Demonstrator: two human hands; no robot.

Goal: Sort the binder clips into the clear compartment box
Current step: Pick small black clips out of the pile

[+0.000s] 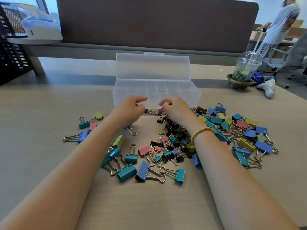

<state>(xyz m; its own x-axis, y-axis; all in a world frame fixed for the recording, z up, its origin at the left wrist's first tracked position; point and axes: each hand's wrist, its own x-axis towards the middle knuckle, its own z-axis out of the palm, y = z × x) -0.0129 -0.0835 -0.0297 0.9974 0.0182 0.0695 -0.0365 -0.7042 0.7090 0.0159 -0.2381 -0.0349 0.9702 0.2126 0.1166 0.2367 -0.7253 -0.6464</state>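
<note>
A clear compartment box (191, 94) stands open in the middle of the table, its lid (152, 67) tipped up behind it; the compartments look empty. Binder clips in blue, teal, yellow, pink and black (174, 133) lie scattered in front of it and to the right. My left hand (131, 107) hovers just before the box's front wall, fingers loosely curled, nothing visible in it. My right hand (176, 108) is beside it over small black and pink clips (157, 112), fingers curled; whether it pinches a clip I cannot tell.
A plastic cup with a straw (245, 68) sits in a paper holder at the right rear, white objects beside it. A brown partition (156, 22) closes the back of the table. A black mesh crate (10, 47) stands at left. A person stands at far right.
</note>
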